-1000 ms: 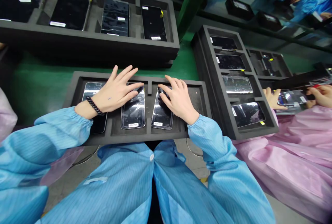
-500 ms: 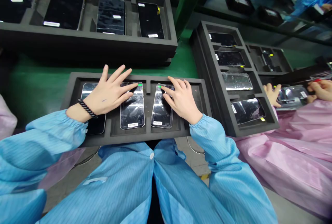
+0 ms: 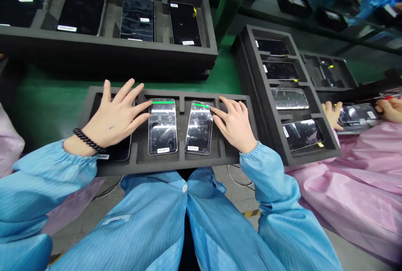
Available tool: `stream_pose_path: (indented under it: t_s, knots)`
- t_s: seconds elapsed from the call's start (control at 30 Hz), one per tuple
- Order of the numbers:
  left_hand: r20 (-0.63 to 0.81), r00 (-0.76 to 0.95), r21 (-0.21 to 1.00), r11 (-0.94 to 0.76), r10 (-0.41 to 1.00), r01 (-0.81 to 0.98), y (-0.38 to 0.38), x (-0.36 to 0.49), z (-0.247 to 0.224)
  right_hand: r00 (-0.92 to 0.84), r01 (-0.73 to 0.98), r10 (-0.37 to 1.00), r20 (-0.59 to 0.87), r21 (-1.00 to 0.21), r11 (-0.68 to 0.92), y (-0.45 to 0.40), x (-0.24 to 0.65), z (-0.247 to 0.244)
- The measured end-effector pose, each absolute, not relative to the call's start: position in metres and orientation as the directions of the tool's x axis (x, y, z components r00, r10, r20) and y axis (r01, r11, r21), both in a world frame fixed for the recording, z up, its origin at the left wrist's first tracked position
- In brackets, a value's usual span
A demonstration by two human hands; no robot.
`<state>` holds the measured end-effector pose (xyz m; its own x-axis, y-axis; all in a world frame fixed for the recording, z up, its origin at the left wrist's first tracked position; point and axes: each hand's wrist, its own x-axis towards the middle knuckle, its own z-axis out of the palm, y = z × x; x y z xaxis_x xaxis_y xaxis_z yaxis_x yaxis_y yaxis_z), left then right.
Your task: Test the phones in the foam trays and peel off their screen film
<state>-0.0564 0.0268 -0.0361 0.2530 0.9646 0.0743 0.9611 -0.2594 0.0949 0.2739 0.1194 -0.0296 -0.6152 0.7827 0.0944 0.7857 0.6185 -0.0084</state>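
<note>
Two phones lie screen-up in the black foam tray (image 3: pixel 163 165) before me, each with a green bar across the top of its lit grid pattern. My left hand (image 3: pixel 116 114) is spread, its index fingertip at the upper left corner of the middle phone (image 3: pixel 163 130). With fingers apart, my right hand (image 3: pixel 237 122) has its index fingertip at the upper right edge of the tilted phone (image 3: pixel 199 130). Beneath my left hand and wrist, a third phone (image 3: pixel 121 151) with a dark screen is partly hidden. Neither hand grips anything.
A stacked foam tray (image 3: pixel 109 41) with several phones stands behind. Another stack (image 3: pixel 282 156) with phones rises at right. Beyond it, a co-worker in a pink sleeve (image 3: pixel 373 149) has both hands at a clear-covered device (image 3: pixel 358 115). A green post (image 3: pixel 234 5) stands at the back.
My left index finger has moved left and my right index finger right across the two screens. The short green marks there have lengthened into bars. Both hands now cover less of the phones.
</note>
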Motion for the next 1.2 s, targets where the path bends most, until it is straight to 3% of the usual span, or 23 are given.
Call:
stream_pose_path:
  t_s: [0.33,1.2]
  knots:
    - [0.061,0.206,0.148,-0.213,0.977,0.966,0.022,-0.049,-0.045,-0.628,0.776,0.774,0.083,-0.006,0.631,0.112,0.27,-0.029]
    - [0.1,0.266,0.108,-0.276,0.959,0.955,-0.051,-0.02,-0.046,-0.636,0.76,0.76,0.134,-0.06,0.647,0.055,0.282,-0.03]
